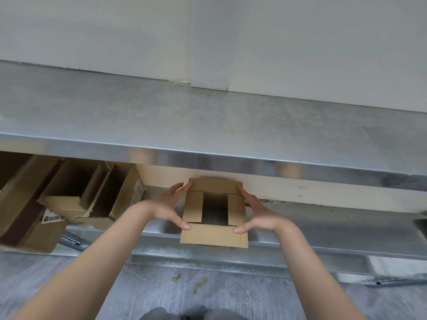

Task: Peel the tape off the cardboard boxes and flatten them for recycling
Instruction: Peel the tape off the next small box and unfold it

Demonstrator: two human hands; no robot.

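Holding small box (214,236) between both hands, below the steel tabletop's (208,116) front edge, at the lower shelf (323,227); can't tell if it rests on it. Left hand (172,204) spans the left side, right hand (256,213) the right: thumbs on the near flap, fingers at the far flap. Top flaps spread open. Other open boxes (92,192) crowd the shelf's left end.
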